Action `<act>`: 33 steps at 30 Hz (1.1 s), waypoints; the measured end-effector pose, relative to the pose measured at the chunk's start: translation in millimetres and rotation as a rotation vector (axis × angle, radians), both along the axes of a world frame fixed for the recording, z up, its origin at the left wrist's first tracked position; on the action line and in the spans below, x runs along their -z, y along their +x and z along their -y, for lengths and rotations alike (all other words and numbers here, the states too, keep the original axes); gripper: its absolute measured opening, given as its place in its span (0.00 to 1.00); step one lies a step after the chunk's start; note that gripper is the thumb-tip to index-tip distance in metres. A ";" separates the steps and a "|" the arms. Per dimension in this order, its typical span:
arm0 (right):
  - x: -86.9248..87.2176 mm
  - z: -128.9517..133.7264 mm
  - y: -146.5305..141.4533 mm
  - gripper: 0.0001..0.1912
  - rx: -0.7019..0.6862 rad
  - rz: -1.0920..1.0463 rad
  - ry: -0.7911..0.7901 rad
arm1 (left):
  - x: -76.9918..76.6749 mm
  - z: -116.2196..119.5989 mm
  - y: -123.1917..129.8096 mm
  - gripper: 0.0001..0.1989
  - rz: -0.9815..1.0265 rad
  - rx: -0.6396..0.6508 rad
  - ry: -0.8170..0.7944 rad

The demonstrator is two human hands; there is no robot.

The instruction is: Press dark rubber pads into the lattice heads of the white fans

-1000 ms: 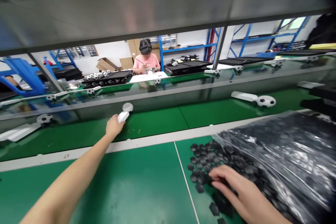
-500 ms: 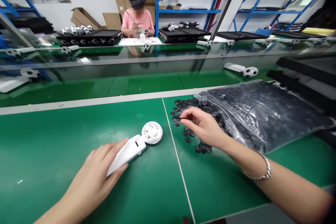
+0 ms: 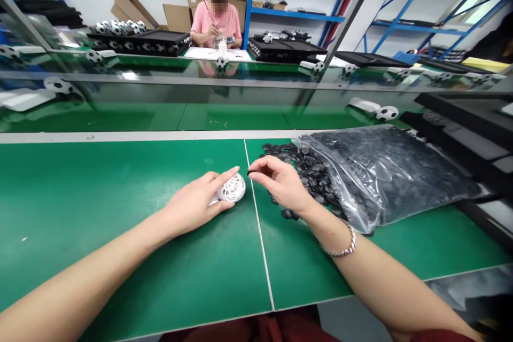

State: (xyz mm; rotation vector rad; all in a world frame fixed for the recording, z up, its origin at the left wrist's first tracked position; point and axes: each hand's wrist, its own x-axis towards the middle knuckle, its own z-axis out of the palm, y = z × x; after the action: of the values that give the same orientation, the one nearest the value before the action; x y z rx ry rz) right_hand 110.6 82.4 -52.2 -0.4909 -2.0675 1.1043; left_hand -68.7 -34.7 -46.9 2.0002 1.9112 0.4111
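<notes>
Okay, round slotted white plastic head (image 3: pixel 233 189) on the green tabletop (image 3: pixel 192 283).
Remotely, I see the left hand (image 3: pixel 195 200) gripping it, thumb and fingers part-closed; the right hand (image 3: pixel 282 186) pinches a small black piece (image 3: pixel 251 172) near a clear plastic bag (image 3: pixel 388 176).

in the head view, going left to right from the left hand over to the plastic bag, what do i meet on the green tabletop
Left hand → white openwork disc → small black piece → right hand → clear plastic bag.
</notes>
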 end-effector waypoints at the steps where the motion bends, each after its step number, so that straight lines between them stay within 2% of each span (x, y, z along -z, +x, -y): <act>1: -1.8 1.5 1.5 0.03 -0.013 0.013 0.054 | 0.2 0.9 2.3 0.32 -0.008 -0.020 -0.006; 4: -5.5 8.6 5.1 0.04 -0.081 0.033 0.159 | 0.1 2.4 7.8 0.31 -0.038 -0.061 0.003; 7: -3.9 17.9 5.9 0.04 -0.148 0.052 0.147 | 1.4 3.3 9.0 0.31 -0.045 -0.065 0.013; 11: 1.5 26.8 2.6 0.02 -0.175 0.093 0.124 | 4.4 4.7 6.8 0.36 0.015 -0.088 0.020; 19: 3.4 28.9 -4.9 0.02 -0.160 0.106 0.221 | 1.9 0.2 3.6 0.32 0.068 -0.074 0.071; 29: 7.6 29.7 -7.4 0.03 -0.127 0.095 0.231 | 6.6 -0.5 1.5 0.31 0.125 -0.061 0.113; 31: 9.5 27.0 -6.3 0.06 -0.085 0.090 0.238 | 5.5 -0.1 1.6 0.31 0.121 -0.065 0.117; 33: 11.5 24.2 -4.7 0.14 -0.055 0.120 0.238 | 3.4 0.3 1.7 0.31 0.106 -0.066 0.103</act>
State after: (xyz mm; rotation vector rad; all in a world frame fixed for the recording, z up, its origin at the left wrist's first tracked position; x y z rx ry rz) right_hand 105.9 58.2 -63.7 -0.3914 -2.2934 0.8618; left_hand -67.0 -35.0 -50.3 1.9406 1.9300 0.6320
